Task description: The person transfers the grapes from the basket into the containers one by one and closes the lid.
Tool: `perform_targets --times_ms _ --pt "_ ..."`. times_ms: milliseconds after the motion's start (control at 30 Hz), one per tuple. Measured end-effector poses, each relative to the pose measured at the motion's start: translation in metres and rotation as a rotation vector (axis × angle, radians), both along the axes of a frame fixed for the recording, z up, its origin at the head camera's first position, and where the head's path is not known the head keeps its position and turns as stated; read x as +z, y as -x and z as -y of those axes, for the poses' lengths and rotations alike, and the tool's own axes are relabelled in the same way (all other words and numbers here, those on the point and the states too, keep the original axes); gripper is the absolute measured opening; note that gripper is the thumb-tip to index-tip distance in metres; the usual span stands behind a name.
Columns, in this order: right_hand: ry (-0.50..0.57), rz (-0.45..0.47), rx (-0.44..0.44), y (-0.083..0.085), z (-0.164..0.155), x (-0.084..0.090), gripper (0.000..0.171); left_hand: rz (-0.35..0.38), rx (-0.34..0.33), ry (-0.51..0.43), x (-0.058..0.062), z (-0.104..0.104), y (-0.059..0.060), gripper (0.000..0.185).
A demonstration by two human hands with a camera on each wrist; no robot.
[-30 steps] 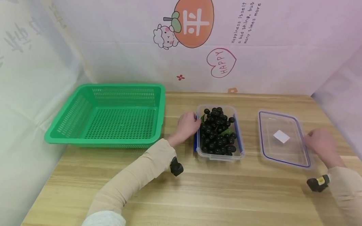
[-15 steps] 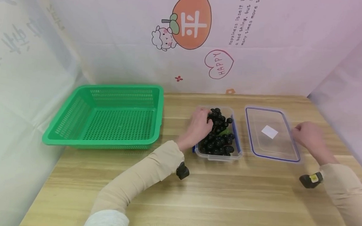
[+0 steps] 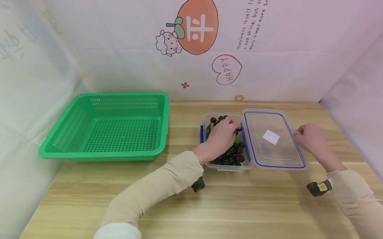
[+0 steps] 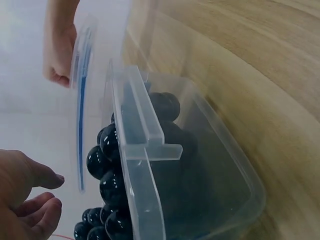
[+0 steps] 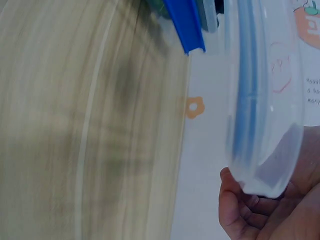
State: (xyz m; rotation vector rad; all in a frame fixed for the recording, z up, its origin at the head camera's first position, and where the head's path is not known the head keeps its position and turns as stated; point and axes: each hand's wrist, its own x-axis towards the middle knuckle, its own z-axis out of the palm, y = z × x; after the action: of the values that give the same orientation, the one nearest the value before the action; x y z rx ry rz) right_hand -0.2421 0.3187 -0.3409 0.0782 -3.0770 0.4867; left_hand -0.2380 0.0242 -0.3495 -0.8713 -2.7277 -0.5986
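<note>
My right hand [image 3: 313, 141] pinches the right edge of a clear lid [image 3: 276, 149] with a blue seal, held up beside a clear plastic container [image 3: 229, 167]. Black grapes [image 3: 231, 159] on bunches fill much of the container. Over them reaches my left hand [image 3: 222, 136], hiding part of the fruit. In the left wrist view, thumb and fingers [image 4: 42, 212] stand apart with nothing between them, short of the lid's near edge. The right wrist view shows the lid [image 5: 265, 120] on edge, its corner between thumb and fingers.
A green slotted basket [image 3: 159, 152] stands at the left on the wooden table [image 3: 225, 215]. Blue latch flaps [image 5: 182, 25] hang at the container's sides. A printed cloth [image 3: 123, 65] backs the table.
My right hand has brought the lid leftward to the container's right rim. My left hand has moved from the container's left side to over the grapes.
</note>
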Motion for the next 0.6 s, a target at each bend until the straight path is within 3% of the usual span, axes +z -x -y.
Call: perform_targets --times_ms 300,500,600 --pt "0.026 0.005 0.028 -0.005 0.023 0.011 0.030 -0.193 -0.068 0.153 0.001 -0.010 -0.002 0.024" --pt "0.041 -0.007 0.038 -0.005 0.029 0.011 0.029 -0.353 -0.094 0.159 -0.010 -0.004 0.005 0.022" --pt "0.053 -0.007 0.036 -0.006 0.031 0.011 0.029 -0.398 -0.103 0.149 -0.012 -0.001 0.007 0.023"
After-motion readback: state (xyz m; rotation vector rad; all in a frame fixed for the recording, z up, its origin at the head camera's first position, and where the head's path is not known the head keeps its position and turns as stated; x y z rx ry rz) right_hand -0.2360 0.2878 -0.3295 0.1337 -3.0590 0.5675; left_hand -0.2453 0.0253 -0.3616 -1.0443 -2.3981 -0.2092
